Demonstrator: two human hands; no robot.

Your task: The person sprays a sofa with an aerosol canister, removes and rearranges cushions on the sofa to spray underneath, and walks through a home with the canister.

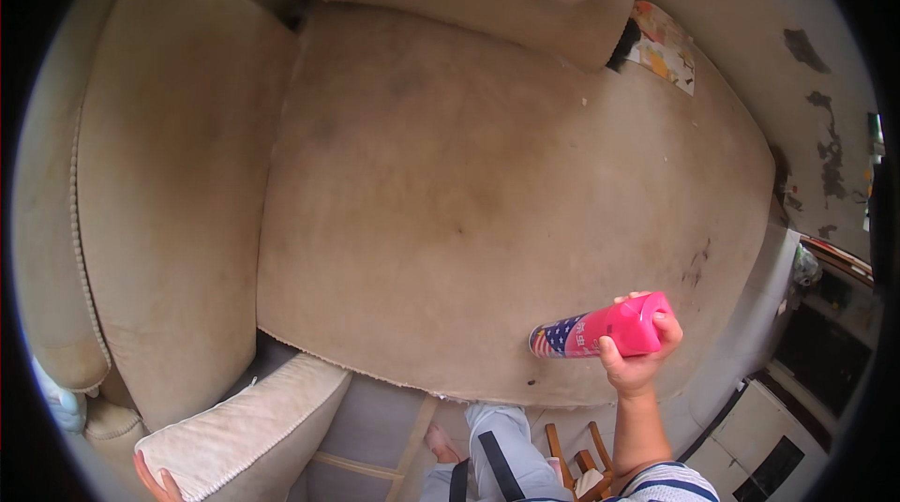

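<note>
My right hand (638, 354) is wrapped around the pink cap end of an aerosol spray can (587, 332), which lies nearly level above the front edge of a large beige sofa seat cushion (450, 207). The can's far end bears a stars-and-stripes print and writing. At the lower left, my left hand (156, 479) touches the end of a smaller beige cushion (242, 421) with a zip at its far side. Only part of that hand shows, and whether its fingers grip the cushion cannot be made out.
Upright beige cushions (186, 171) line the left and top. A patterned sheet (664, 45) lies by the far right corner, near a wall (801, 115) with peeling patches. A wooden stool (583, 463) stands beside my legs; a white cabinet (756, 439) is at the lower right.
</note>
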